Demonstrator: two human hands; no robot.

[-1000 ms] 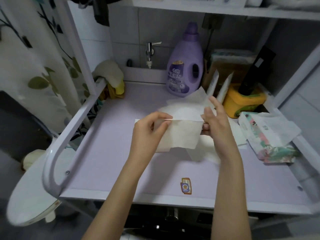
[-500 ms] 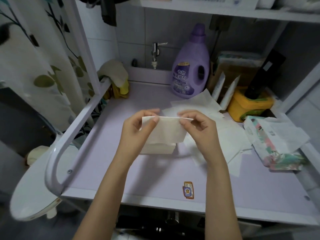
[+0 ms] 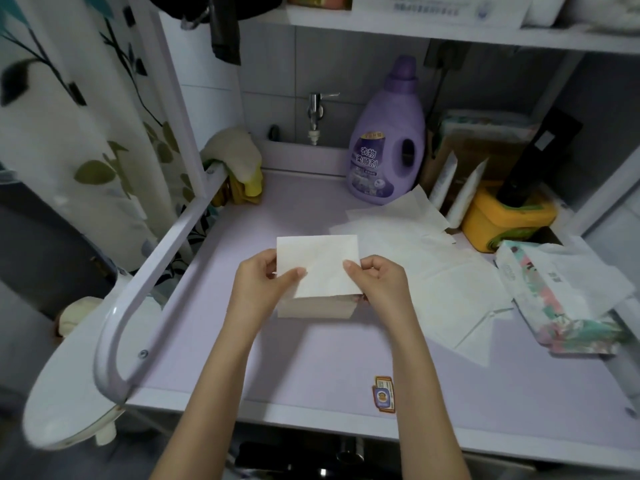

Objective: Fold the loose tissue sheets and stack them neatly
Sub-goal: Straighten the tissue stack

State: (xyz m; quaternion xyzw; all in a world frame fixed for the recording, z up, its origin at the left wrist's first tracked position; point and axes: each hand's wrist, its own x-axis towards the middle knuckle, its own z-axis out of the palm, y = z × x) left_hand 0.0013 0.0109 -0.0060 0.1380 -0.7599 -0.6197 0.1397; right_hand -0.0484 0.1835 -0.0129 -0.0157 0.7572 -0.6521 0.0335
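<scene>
The lilac top (image 3: 311,368) carries loose tissue sheets (image 3: 433,268), a folded stack (image 3: 317,306) and a bottle (image 3: 384,140).

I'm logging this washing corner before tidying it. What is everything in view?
folded tissue: 1, white, held above the stack
stack of folded tissues: 1, white, on the worktop under the hands
loose sheets: several, white, spread right of the stack
tissue pack: 1, floral, right edge
softener bottle: 1, purple, back wall
tub: 1, yellow, back right
tap: 1, metal, back wall
worktop: 1, lilac
left hand: pinches the folded tissue's left side
right hand: pinches its right side
</scene>
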